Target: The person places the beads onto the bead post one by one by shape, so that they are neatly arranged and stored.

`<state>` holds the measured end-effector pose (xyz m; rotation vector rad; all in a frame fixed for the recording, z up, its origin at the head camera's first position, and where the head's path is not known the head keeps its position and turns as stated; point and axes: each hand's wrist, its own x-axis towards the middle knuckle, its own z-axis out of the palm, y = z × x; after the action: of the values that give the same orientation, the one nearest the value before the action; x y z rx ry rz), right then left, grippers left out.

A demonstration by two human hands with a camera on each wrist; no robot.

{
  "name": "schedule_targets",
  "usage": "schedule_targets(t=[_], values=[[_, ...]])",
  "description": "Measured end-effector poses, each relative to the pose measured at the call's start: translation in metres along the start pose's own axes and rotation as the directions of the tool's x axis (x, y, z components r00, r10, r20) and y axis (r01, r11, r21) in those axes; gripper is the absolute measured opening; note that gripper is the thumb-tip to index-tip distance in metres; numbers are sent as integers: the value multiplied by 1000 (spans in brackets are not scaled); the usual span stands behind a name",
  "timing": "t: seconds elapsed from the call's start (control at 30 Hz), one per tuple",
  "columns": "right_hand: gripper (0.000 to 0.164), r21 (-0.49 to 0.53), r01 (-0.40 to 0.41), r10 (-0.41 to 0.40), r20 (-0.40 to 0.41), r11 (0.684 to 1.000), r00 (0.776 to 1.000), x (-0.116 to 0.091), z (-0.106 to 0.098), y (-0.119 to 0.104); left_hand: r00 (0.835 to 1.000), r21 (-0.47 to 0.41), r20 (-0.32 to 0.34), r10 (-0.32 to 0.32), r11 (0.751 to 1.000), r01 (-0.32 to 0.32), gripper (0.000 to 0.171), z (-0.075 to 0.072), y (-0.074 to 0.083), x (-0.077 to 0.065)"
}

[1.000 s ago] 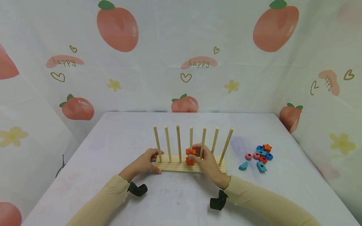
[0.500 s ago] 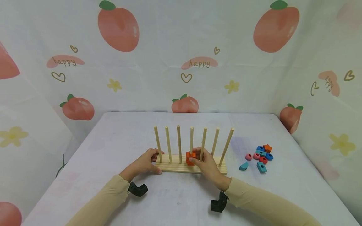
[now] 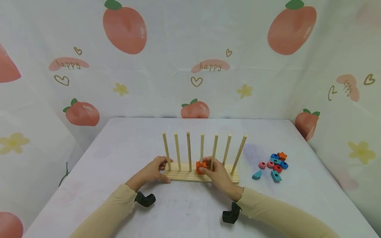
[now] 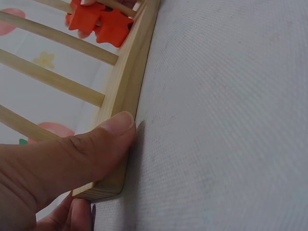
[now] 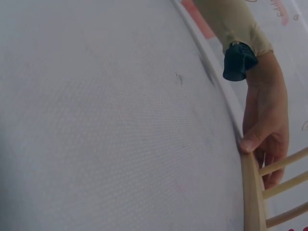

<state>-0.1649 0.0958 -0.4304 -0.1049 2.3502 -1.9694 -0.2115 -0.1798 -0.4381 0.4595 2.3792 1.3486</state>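
A pale wooden peg board (image 3: pixel 181 176) with a row of several upright pegs stands mid-table. My left hand (image 3: pixel 153 169) grips its left end, thumb on the front edge and fingers behind, as the left wrist view also shows. On the middle peg sit two orange star-shaped beads, the lower star bead (image 4: pixel 114 30) at the base and the upper star bead (image 4: pixel 84 16) right against it. With thumb and fingers, my right hand (image 3: pixel 221 174) pinches the upper one. In the head view, that hand partly hides the beads.
To the board's right lies a loose group of beads: an orange star bead (image 3: pixel 282 156), a teal rectangular bead (image 3: pixel 275 176), a teal half-round bead (image 3: pixel 257 175), a pink bead (image 3: pixel 262 165), a red bead (image 3: pixel 277 169) and blue ones. A patterned cloth hangs behind the table.
The right hand has lowered the upper orange star bead down the middle peg until it meets the lower one. My left hand has kept its hold on the board's end.
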Motion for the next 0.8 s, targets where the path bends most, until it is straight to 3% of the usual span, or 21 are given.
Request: schedule_targets(t=[0.47,0.8], values=[[31,-39,16,-16,4,999,1000,0,-1,1,1000,1,-5,-17,1000,17,76,1,2,-1],[35,-2,18,-18,19,1000,1000,0,-1,2,1000,2,4,-14,1000,14,75,1,3,-1]])
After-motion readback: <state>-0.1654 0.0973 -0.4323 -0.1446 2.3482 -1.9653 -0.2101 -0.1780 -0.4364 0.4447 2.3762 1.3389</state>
